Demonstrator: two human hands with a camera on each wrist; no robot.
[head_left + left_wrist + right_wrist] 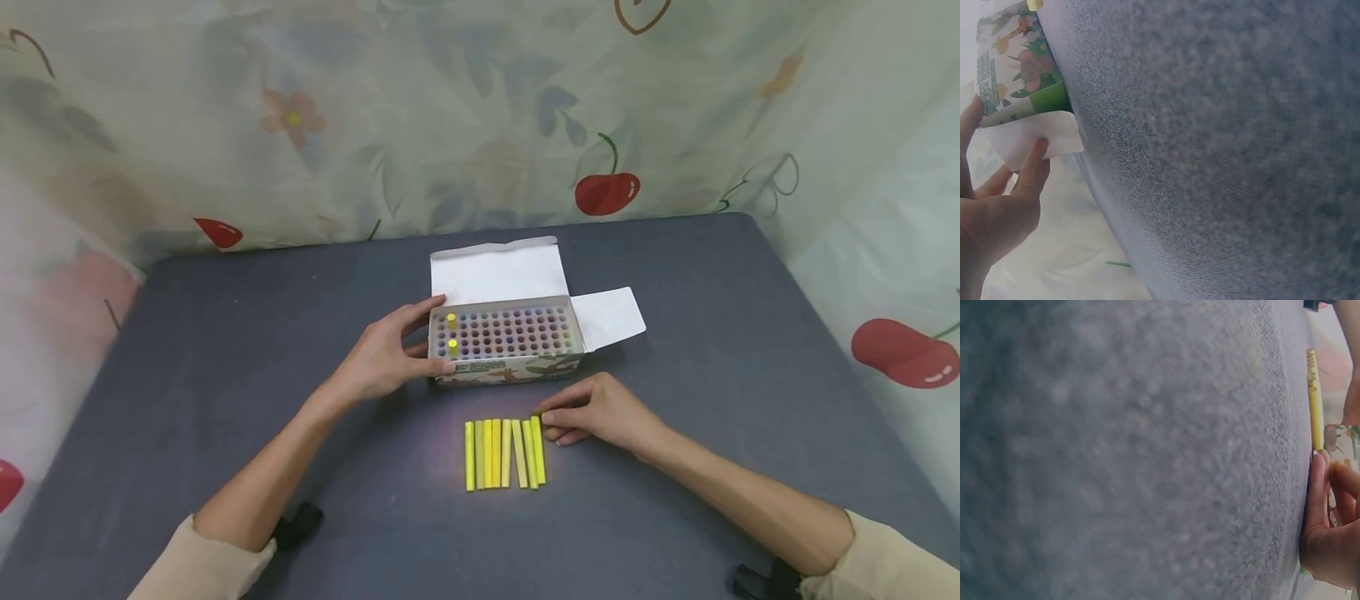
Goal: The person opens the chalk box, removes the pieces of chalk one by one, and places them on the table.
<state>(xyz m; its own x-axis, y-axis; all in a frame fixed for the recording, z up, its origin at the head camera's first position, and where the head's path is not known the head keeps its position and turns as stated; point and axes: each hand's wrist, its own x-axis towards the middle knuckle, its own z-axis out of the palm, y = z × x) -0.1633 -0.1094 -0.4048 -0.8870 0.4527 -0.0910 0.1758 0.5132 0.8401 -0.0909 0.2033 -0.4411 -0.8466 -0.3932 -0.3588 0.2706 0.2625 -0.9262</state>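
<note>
An open cardboard box (504, 367) with a grid of holes stands mid-table, with two yellow chalk sticks (452, 332) upright in its left end. My left hand (390, 354) grips the box's left end, thumb in front and fingers at the back; the left wrist view shows the printed box (1013, 69) beside that left hand (997, 206). A row of several yellow chalk sticks (504, 452) lies in front of the box. My right hand (596, 410) pinches the top of the rightmost stick (537, 448); the right wrist view shows that right hand (1329, 519) beside the yellow stick (1314, 400).
The grey cloth-covered table (225, 350) reaches to a floral curtain (480, 108) with cherry prints behind it. The box's white lid flaps (498, 271) stand open to the back and right. Dark wrist straps (300, 523) sit near the table's front edge.
</note>
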